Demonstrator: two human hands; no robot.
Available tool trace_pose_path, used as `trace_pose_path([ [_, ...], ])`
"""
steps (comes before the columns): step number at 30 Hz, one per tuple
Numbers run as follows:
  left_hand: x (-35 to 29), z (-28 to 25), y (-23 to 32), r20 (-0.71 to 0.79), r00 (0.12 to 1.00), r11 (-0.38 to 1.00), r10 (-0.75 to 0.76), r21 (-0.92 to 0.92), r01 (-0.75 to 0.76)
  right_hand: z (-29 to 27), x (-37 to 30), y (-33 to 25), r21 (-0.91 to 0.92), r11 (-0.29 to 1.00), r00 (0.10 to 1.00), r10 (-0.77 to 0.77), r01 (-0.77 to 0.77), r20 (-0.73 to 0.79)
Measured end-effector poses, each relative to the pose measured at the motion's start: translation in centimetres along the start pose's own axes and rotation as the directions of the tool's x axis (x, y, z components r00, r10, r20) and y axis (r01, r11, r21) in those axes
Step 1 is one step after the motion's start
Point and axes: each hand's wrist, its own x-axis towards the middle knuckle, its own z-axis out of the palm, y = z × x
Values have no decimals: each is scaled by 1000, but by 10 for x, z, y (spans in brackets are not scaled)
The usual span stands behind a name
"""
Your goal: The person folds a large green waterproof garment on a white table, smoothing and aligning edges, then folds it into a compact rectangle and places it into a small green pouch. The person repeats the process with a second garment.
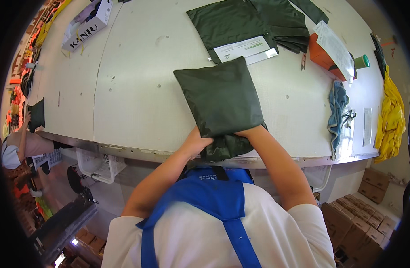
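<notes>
Your workpiece is the dark green square pouch (220,96), at the near edge of the white worktable (138,98), directly in front of your torso. Its broad face is turned up and it is rotated slightly, with one far corner pointing left. Below this face, gathered green fabric (227,147) hangs in folds toward your blue apron (196,192).

Left hand (198,142): closed on the pouch at its near left corner, thumb lying along the edge and fingers mostly hidden. Right hand (248,131): positioned at the near right corner, its fingers covered by the fabric (you cannot tell from this view whether they are gripping or spread).

Beyond the workpiece lies a flat dark green bag (229,22), with a white printed leaflet (243,48) at its near end. A folded stack of dark green fabric (287,27) adjoins it on the right. Farther right, a white paper sheet (336,47) leans on an orange box (319,49), near a green cylinder (362,61). A crumpled blue cloth (336,107) lies closer to you, and yellow fabric (391,120) hangs at the table's right end. At your far left, a co-worker's hand (27,119) touches a small dark pouch (37,115).
</notes>
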Motion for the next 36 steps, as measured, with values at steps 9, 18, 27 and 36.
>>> trace_pose_path([
  [9,-8,11,-21,-35,998,982,-47,179,53,20,-11,47,172,955,970,237,-242,51],
  [18,-4,-15,-16,-98,978,932,183,334,-141,-40,-91,-30,-155,988,989,18,6,149],
  [27,0,-42,-10,36,978,704,205,689,-173,-45,-107,-82,79,993,980,-104,92,172],
  [36,44,-11,69,74,719,79,691,981,-177,-56,22,-27,-210,978,985,-50,15,-163],
])
